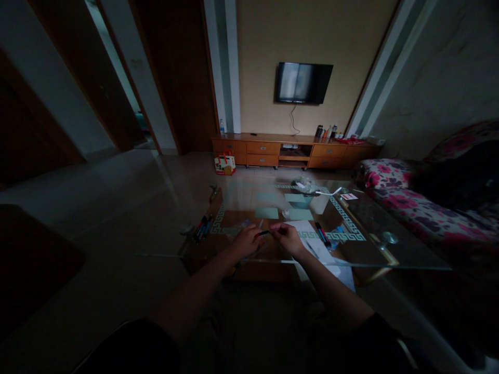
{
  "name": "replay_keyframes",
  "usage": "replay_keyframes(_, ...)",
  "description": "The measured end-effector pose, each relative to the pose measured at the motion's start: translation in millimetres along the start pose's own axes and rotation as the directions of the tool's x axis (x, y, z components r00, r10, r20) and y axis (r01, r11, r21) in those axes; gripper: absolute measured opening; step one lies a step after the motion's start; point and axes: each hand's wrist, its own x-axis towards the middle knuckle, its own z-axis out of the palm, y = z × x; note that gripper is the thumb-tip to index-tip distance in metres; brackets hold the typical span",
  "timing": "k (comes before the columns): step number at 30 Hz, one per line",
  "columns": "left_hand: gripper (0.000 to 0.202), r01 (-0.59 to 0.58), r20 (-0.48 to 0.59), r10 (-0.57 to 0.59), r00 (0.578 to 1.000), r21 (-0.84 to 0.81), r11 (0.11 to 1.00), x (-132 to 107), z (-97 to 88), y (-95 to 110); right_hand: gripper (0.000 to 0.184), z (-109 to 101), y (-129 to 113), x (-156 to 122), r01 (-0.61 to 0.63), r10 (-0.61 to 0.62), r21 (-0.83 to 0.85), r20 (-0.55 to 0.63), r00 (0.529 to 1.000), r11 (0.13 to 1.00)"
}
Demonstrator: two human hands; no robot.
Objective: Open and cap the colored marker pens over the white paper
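Observation:
Over the near part of the glass table (pixel 234 254), my left hand (pixel 246 241) is closed around a dark pen (pixel 264 233) with a red part. My right hand (pixel 288 240) has its fingertips pinched at the pen's other end. Whether it grips the pen itself or a small piece on it is too dark to tell. Several dark, red and blue pens (pixel 201 228) lie in a group left of my hands. On the right, more pens (pixel 323 235) rest beside white paper sheets (pixel 306 228).
Toward the table's far side are a clear plastic bag (pixel 306 185), a white strip (pixel 329 192) and a red-and-white card (pixel 349 197). A flowered sofa (pixel 409 202) stands at the right. Beyond the table are a paper bag (pixel 225 165) and a low wooden cabinet (pixel 263 149).

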Motion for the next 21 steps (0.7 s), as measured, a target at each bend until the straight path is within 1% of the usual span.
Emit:
replay_keyframes(5,0.016,0.009,0.006,-0.009,1.000,-0.006,1.000,0.0,0.2,0.3,0.032,-0.2,-1.0,-1.0,-0.008,0.008,-0.007,0.019,1.000,1.000)
replay_keyframes(13,0.017,0.007,0.011,-0.006,1.000,-0.015,1.000,0.5,-0.5,1.9,0.031,0.5,4.7,0.6,-0.003,0.003,0.008,0.026,1.000,1.000)
replay_keyframes(17,0.017,0.011,0.017,-0.011,1.000,-0.016,1.000,0.1,0.1,0.9,0.033,0.2,5.1,0.6,-0.025,0.025,0.020,0.044,0.999,0.999)
replay_keyframes(21,0.017,0.009,0.019,-0.009,1.000,-0.029,1.000,-0.1,-0.9,1.2,0.032,-0.6,5.8,0.4,-0.021,0.021,0.002,0.057,0.998,1.000)
